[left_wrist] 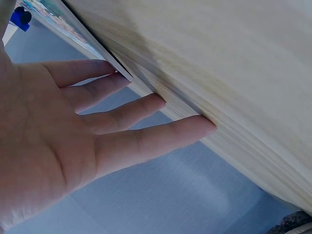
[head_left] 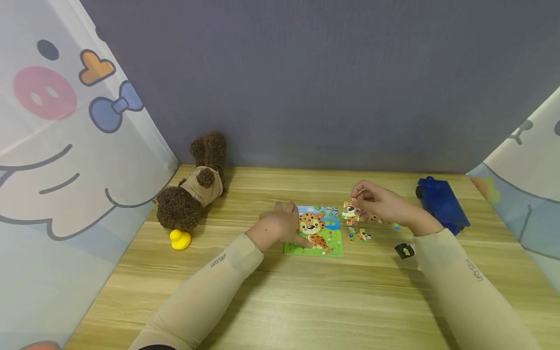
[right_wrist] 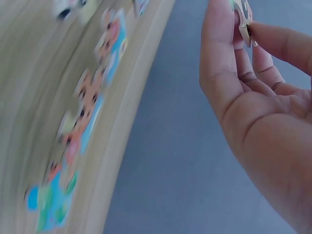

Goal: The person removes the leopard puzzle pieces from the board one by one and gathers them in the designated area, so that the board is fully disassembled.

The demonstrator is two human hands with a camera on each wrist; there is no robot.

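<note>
A leopard picture board (head_left: 332,238) lies flat on the wooden table. Across its left side rests my left hand (head_left: 280,224), fingers spread and straight; in the left wrist view two fingertips (left_wrist: 114,80) are right at the board's edge. My right hand (head_left: 374,200), raised to the right of the board, pinches a jigsaw puzzle piece (head_left: 351,212) printed with part of a leopard face between thumb and fingers. Below it another puzzle piece (head_left: 363,235) lies on the table. Several more loose pieces (right_wrist: 87,102) are strewn in the right wrist view, partly hidden behind my hand in the head view.
A brown plush bear (head_left: 179,206) lies at the left, with a yellow rubber duck (head_left: 180,239) beside its head. On the right are a blue toy vehicle (head_left: 442,204) and a small black object (head_left: 404,251) near my sleeve. A grey panel (head_left: 306,97) stands behind the table.
</note>
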